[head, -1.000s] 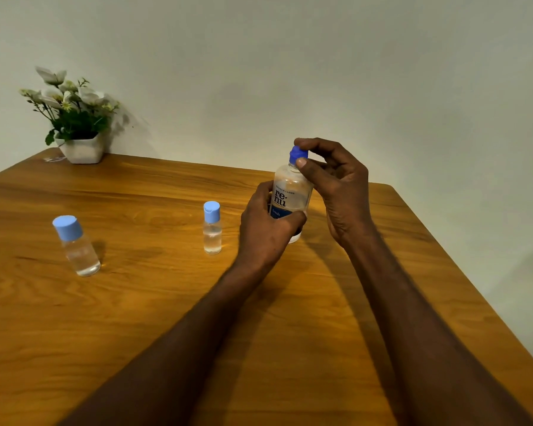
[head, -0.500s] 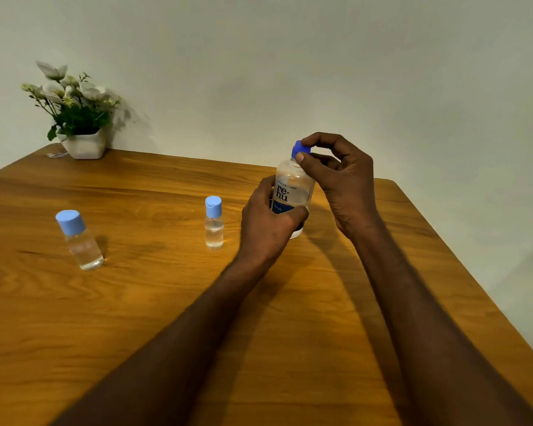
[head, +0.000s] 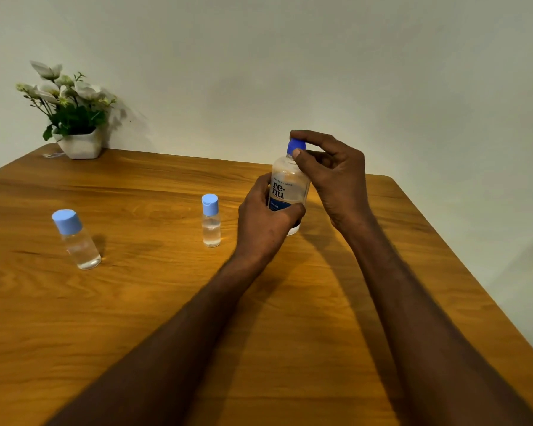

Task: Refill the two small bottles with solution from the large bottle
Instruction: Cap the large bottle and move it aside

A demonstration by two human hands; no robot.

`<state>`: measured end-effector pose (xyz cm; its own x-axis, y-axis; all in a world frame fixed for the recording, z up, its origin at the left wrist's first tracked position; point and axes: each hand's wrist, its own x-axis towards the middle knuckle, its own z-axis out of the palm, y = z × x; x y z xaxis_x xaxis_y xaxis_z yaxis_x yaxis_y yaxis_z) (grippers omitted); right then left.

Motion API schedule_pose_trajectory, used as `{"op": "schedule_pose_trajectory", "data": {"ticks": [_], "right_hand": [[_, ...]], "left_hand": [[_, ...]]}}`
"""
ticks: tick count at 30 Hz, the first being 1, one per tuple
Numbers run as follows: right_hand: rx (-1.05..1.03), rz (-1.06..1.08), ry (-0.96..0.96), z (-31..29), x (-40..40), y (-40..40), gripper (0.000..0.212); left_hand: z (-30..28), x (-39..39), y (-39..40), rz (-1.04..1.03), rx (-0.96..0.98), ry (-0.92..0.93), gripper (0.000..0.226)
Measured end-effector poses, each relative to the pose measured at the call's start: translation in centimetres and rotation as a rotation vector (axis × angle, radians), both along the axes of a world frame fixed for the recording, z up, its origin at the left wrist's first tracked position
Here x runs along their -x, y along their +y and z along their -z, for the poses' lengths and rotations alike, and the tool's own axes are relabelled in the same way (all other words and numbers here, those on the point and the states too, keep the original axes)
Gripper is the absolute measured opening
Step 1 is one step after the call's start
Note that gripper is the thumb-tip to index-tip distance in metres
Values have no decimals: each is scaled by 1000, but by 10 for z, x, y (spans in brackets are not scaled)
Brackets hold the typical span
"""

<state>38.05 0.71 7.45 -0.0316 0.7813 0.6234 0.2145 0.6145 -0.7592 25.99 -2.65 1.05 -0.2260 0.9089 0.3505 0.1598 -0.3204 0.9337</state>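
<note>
Gripping "re-nu" large bottle (head: 288, 192), left hand (head: 265, 222); right hand (head: 336, 176) pinching blue cap (head: 296, 146)

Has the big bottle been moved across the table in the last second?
No. The large bottle stands just right of the nearer small bottle, as before; only the camera shifted.

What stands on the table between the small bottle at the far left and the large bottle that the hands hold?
In the head view, only the second small bottle stands between the left small bottle and the large bottle; otherwise bare table.
</note>
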Motion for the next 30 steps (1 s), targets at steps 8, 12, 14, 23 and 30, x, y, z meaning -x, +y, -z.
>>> {"op": "schedule_pose_trajectory", "data": {"ticks": [8,12,14,23,30], "right_hand": [[-55,44,-25,-2,2,1,28],[-53,67,-22,-2,5,0,27],[-57,82,-39,-2,6,-1,28],[-28,73,-25,2,11,-11,55],[101,46,51,17,6,-13,69]], "left_hand": [[-2,0,-1,-1,2,0,68],[-2,-1,-2,0,0,-3,68],[-2,-1,-2,4,1,-6,68],[0,0,-3,26,4,3,68],[-2,0,-6,34,10,27,64]]}}
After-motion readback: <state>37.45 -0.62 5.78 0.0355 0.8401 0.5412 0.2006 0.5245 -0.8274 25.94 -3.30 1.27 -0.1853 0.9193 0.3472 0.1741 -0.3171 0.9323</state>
